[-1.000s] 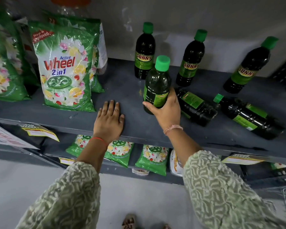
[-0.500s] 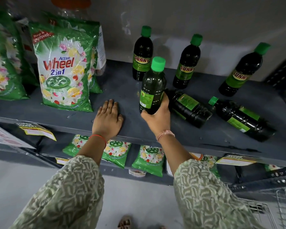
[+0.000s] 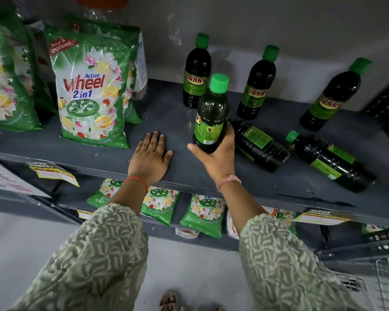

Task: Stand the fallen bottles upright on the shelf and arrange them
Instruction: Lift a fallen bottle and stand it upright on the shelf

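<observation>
The right hand (image 3: 218,158) wraps the lower body of a dark bottle (image 3: 211,115) with a green cap; its fingers (image 3: 230,133) curl round the far side and the thumb reaches across the near side, so the bottle is pinched between them. The bottle stands upright near the front of the grey shelf (image 3: 182,122), though I cannot tell whether its base touches the shelf. The left hand (image 3: 149,158) lies flat on the shelf beside it, fingers pressed together and holding nothing.

Just right of the held bottle, a fallen bottle (image 3: 259,145) lies on its side, close to the knuckles. Farther right lies a second fallen bottle (image 3: 330,160), green cap pointing left. Three upright bottles (image 3: 197,72) line the back wall. To the left stands a detergent bag (image 3: 90,90), well apart.
</observation>
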### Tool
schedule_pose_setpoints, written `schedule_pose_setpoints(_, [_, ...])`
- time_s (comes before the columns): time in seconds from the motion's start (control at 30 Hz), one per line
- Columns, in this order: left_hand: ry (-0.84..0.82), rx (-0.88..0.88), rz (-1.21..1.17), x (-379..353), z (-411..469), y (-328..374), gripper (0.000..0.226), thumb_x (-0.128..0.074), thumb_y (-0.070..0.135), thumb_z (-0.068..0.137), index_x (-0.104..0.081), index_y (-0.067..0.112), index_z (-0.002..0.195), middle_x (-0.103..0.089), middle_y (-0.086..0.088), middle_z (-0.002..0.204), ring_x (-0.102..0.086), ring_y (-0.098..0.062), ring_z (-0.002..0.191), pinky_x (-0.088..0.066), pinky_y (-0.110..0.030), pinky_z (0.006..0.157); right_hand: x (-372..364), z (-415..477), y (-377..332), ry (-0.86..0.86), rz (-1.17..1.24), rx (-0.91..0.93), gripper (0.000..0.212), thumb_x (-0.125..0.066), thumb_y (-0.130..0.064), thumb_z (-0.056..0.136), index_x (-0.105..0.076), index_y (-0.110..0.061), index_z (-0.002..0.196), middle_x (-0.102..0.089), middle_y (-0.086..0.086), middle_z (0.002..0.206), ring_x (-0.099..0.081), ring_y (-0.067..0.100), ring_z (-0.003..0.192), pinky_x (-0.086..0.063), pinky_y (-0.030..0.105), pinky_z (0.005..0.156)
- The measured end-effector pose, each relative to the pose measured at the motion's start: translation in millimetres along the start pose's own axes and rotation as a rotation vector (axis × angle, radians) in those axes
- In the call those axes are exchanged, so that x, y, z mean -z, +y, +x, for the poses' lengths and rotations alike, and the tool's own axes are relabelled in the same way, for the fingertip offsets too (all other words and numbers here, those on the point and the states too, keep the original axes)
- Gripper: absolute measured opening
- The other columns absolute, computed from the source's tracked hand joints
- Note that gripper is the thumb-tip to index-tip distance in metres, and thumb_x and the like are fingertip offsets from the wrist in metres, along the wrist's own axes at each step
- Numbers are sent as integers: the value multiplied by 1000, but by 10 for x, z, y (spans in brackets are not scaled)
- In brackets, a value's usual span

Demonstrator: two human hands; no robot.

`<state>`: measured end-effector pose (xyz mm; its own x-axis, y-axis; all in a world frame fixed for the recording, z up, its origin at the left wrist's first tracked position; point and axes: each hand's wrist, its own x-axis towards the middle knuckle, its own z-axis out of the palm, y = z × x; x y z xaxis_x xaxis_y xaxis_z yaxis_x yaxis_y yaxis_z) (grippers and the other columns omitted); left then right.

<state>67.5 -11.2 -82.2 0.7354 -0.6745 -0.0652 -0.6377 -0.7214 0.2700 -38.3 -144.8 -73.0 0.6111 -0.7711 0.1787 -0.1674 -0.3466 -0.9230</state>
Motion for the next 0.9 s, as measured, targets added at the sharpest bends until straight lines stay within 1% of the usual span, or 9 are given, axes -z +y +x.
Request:
schedule_pose_setpoints(0.07, [9,0,-9,4,3,0,59,-23,39,96,-10,11,146,-6,-8,159,-1,-22,147,-3,-36,120,-27,1,-32,20,-102,8,100,-83,-36,58,-27,-6,135,-39,16,135,-37,26,125,-32,34,107])
schedule_pose_setpoints(0.2, [27,-9,-19,6,0,-15,62,-27,42,95,-12,11,146,-8,-8,158,-4,-22,147,-5,-36,120,44,23,24,-47,-9,-39,68,-75,-13,72,-34,-4,125,-55,15,125,-54,26,115,-44,40,100])
schedule_pose_setpoints(0.27, [26,-8,-21,5,-4,-17,62,-27,42,95,-12,11,146,-8,-8,158,-3,-22,147,-5,-36,120,106,44,79,-136,17,-81,62,-66,-5,79,-31,-7,131,-54,14,128,-52,25,120,-41,38,103])
schedule_pose_setpoints(0.4, [32,-4,-18,3,-6,-1,62,-27,43,95,-12,11,146,-8,-7,159,-4,-22,147,-5,-36,120,87,17,59,-89,48,-43,85,-75,-27,70,-26,-14,138,-44,10,136,-43,22,127,-35,43,110])
schedule_pose_setpoints(0.5, [34,-5,-15,8,-5,-1,62,-27,43,95,-12,11,146,-8,-8,158,-4,-22,147,-5,-36,120,-25,3,-40,5,-125,-28,106,-84,-39,55,-26,-4,136,-39,18,132,-36,30,125,-32,41,108])
schedule_pose_setpoints(0.6, [35,-7,-21,9,-12,-4,62,-28,42,95,-13,11,146,-9,-8,158,-4,-22,147,-5,-36,120,-44,30,-30,15,-156,-15,91,-83,-32,59,-35,-1,129,-46,19,128,-42,33,121,-38,42,103])
schedule_pose_setpoints(0.7, [38,-3,-23,5,-12,-2,62,-29,42,95,-13,11,146,-9,-8,158,-5,-22,147,-5,-35,120,52,58,47,-68,-46,-77,75,-78,-17,67,-37,-6,129,-55,15,126,-52,28,117,-42,34,98])
schedule_pose_setpoints(0.77, [41,-4,-24,5,-9,1,62,-29,42,95,-13,11,146,-8,-8,158,-4,-22,147,-5,-35,120,103,68,64,-129,-14,-95,74,-75,-11,71,-35,-8,132,-56,13,127,-53,24,117,-40,28,98])
schedule_pose_setpoints(0.9, [40,-2,-25,-1,-5,-5,62,-28,42,95,-12,11,146,-8,-7,159,-4,-22,147,-5,-35,120,111,56,65,-110,38,-84,85,-81,-11,62,-34,-12,133,-56,6,125,-53,21,118,-42,35,103])
